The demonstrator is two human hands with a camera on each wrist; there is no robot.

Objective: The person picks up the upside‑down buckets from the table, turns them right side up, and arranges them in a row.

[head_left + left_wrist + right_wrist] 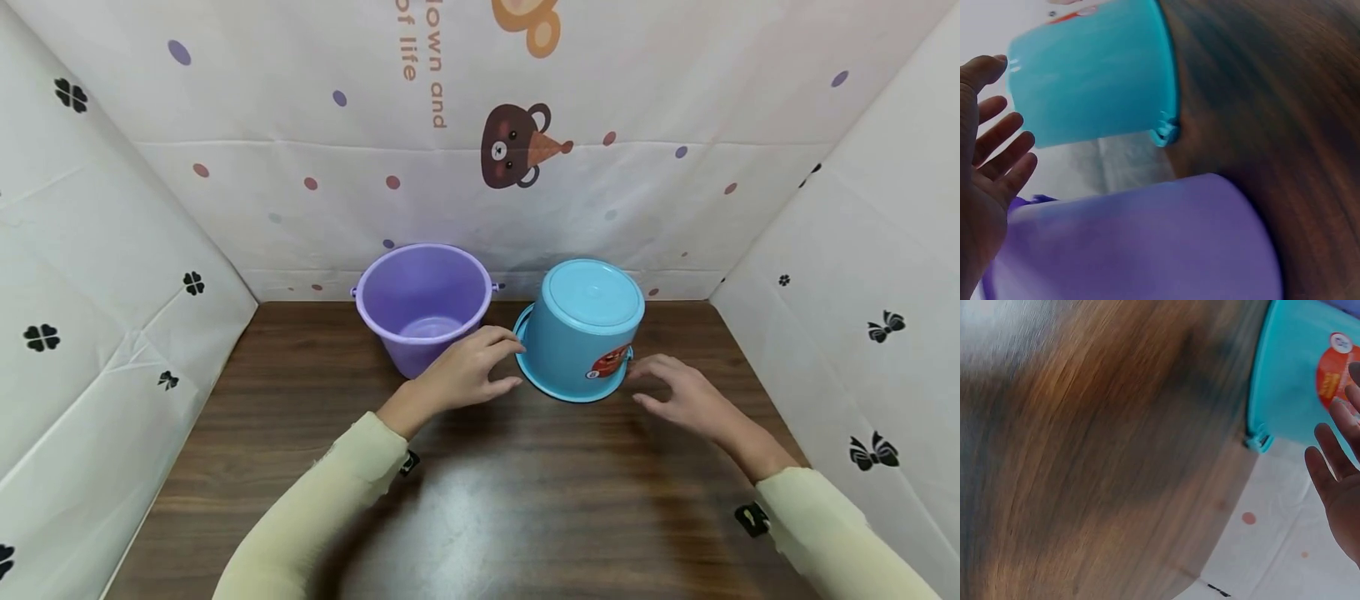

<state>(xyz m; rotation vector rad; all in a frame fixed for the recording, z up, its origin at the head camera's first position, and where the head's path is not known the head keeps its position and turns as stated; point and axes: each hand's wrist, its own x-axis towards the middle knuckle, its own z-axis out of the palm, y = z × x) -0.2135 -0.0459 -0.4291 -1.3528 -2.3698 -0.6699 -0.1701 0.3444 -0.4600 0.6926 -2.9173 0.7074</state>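
A light blue bucket (577,333) stands upside down on the wooden table, its base facing up and a red label on its side. To its left a purple bucket (423,292) stands upright with its mouth up. My left hand (468,367) is between the two buckets, in front of the purple one, fingers loosely bent and holding nothing. On the other side of the blue bucket, my right hand (678,396) has its fingers spread near the rim; whether they touch it I cannot tell. Both wrist views show relaxed fingers beside the blue bucket (1094,75).
The brown wooden table (465,500) is bounded by a patterned cloth wall (337,217) close behind the buckets. White side walls with black clover and bow prints, such as the right wall (832,333), flank it.
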